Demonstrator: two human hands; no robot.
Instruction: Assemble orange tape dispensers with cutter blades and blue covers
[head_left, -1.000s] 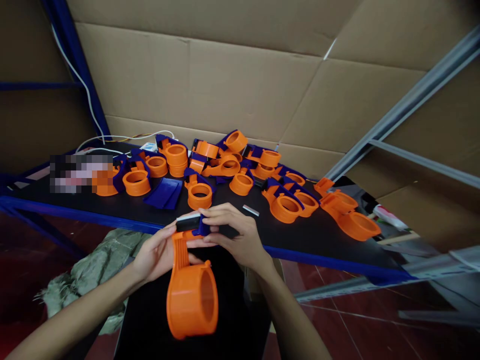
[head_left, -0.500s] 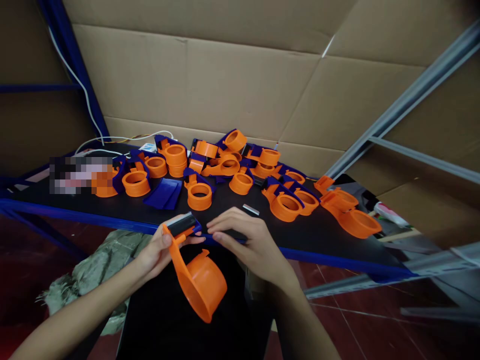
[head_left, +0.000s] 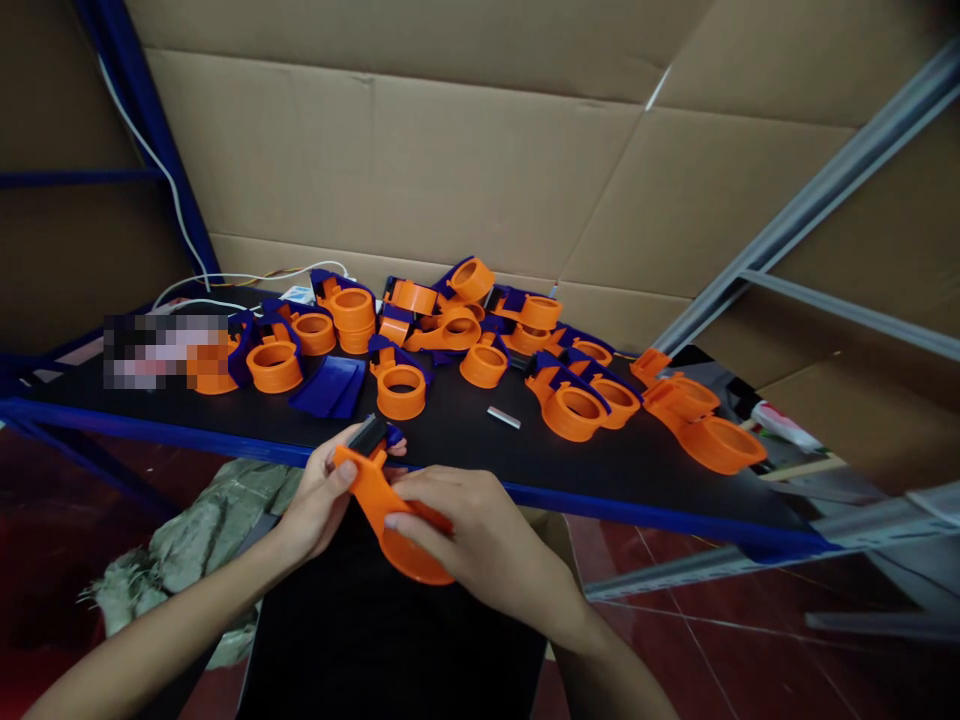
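I hold the orange tape dispenser (head_left: 390, 505) in both hands just in front of the near blue edge of the worktop (head_left: 465, 440), over my lap; its long axis runs slantwise — the handle end with the dark blade piece up and to my left, the round ring down and to my right. My left hand (head_left: 319, 495) has the handle end; the thumb lies pressed on the orange neck and the other fingers (head_left: 394, 450) curl under and round it, closed on the part. My right hand (head_left: 469, 540) covers the ring from the right, its fingers wrapped narrow over the rim so that most of the ring is hidden beneath them; it is the nearer hand to the round end, the left the nearer to the blade. Both grips are tight on the same piece, the hands almost touching. Beyond them on the worktop lie a small metal strip (head_left: 503, 417), a loose blue plate (head_left: 330, 387) and a heap of orange and blue dispensers (head_left: 450, 335) — all well apart from my fingers.
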